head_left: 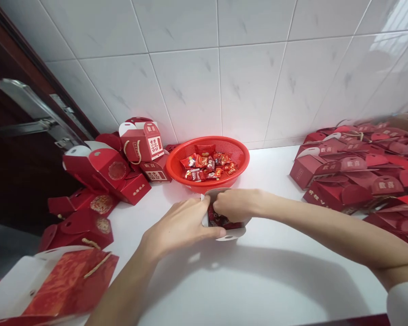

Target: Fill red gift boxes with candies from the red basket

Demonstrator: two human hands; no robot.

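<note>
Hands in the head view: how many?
2: the left hand grips the open box from its left; the right hand dips into it, fingertips hidden.

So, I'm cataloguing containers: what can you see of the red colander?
The red colander looks like plastic: round, with a smooth rim and perforated sides. It sits upright on the white table near the tiled wall, holding wrapped candies, mostly red. Red gift boxes stand close on its left; whether any touches it is unclear.
</note>
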